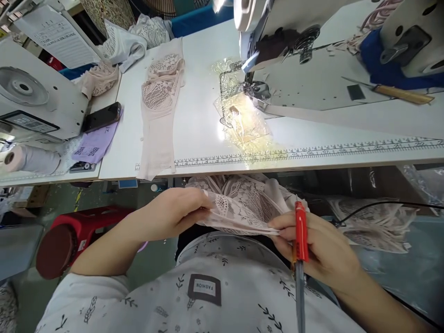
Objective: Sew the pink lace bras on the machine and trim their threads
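Note:
A pale pink lace garment (239,210) is stretched between my two hands, just below the table's front edge and over my lap. My left hand (180,208) pinches its left end between thumb and fingers. At the lower right edge of the lace, my right hand (312,240) grips with thumb and fingertips. That same hand also carries a slim metal tool with a red grip (301,233), its grey metal part pointing down toward my body; its exact kind is unclear. On the table lies a similar lace piece (161,97), laid out lengthwise.
A sewing machine (256,88) stands lit at the table's back right, with yellowish clear film (243,120) by its needle. A printed ruler (312,150) follows the front edge. Leftward are a phone (102,116), a thread cone (33,158) and a red stool (90,226).

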`<control>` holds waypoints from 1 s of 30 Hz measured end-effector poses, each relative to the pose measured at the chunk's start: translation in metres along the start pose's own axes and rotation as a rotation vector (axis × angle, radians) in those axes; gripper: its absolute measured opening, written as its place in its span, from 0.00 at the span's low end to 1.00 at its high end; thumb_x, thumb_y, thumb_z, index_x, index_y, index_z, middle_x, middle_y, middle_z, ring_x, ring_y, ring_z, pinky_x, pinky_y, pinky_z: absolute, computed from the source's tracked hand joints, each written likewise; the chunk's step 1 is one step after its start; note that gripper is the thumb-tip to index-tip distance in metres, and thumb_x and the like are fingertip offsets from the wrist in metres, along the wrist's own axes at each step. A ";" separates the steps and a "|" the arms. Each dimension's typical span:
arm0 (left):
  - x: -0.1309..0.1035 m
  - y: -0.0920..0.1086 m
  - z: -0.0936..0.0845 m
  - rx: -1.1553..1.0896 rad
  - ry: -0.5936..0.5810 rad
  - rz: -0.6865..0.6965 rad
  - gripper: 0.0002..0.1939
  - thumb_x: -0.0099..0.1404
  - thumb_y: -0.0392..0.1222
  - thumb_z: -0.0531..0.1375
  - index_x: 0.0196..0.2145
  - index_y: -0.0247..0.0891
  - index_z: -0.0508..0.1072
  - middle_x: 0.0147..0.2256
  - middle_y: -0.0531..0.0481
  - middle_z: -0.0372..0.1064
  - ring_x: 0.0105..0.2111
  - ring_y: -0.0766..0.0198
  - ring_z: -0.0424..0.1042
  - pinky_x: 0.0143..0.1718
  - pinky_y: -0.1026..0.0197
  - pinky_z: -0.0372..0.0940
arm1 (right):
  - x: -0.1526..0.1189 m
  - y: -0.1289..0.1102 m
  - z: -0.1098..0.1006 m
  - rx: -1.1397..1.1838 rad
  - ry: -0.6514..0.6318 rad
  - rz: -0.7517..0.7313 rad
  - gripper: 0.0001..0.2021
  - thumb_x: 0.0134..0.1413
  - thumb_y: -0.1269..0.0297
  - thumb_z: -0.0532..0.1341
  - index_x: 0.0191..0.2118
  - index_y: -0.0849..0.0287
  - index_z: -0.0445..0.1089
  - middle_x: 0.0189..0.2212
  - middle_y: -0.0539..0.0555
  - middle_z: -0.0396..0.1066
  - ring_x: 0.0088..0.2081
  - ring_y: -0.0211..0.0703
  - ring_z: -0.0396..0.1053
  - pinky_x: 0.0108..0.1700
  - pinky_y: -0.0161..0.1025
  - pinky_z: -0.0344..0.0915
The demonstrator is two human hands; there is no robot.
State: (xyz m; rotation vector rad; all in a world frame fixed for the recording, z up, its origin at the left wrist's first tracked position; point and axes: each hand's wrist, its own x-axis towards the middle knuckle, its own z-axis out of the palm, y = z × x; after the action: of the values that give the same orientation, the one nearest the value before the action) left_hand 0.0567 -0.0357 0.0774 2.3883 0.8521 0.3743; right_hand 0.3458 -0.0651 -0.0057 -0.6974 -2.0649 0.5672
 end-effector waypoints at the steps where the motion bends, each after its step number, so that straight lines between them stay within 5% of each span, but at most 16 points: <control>1: 0.003 0.001 -0.002 0.057 -0.018 0.021 0.08 0.71 0.35 0.50 0.44 0.34 0.67 0.34 0.45 0.72 0.34 0.66 0.72 0.34 0.66 0.67 | 0.000 0.000 0.000 0.018 0.003 0.010 0.11 0.53 0.80 0.61 0.38 0.57 0.63 0.30 0.55 0.72 0.33 0.42 0.73 0.32 0.39 0.71; 9: 0.019 0.007 -0.015 0.247 -0.200 0.067 0.13 0.71 0.32 0.47 0.41 0.33 0.71 0.34 0.45 0.70 0.29 0.68 0.67 0.29 0.67 0.62 | 0.001 0.000 0.001 0.052 0.023 0.041 0.10 0.55 0.79 0.60 0.37 0.57 0.63 0.31 0.54 0.70 0.32 0.40 0.71 0.33 0.38 0.71; 20: 0.019 0.009 -0.019 0.273 -0.226 0.065 0.13 0.70 0.31 0.48 0.41 0.31 0.71 0.34 0.45 0.69 0.30 0.67 0.66 0.30 0.67 0.62 | -0.002 0.003 0.003 0.104 0.023 0.067 0.09 0.56 0.78 0.60 0.38 0.56 0.63 0.31 0.53 0.71 0.32 0.40 0.71 0.31 0.37 0.72; 30: 0.023 0.011 -0.010 0.493 -0.369 0.064 0.14 0.70 0.35 0.49 0.27 0.37 0.67 0.26 0.52 0.63 0.22 0.66 0.59 0.20 0.62 0.52 | -0.006 0.008 0.000 0.093 -0.098 0.112 0.12 0.53 0.78 0.58 0.39 0.54 0.65 0.31 0.52 0.71 0.33 0.42 0.72 0.32 0.36 0.71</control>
State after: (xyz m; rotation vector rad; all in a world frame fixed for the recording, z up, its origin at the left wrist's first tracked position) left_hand 0.0757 -0.0237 0.0934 2.8098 0.7570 -0.2856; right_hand 0.3504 -0.0631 -0.0141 -0.7470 -2.0842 0.7708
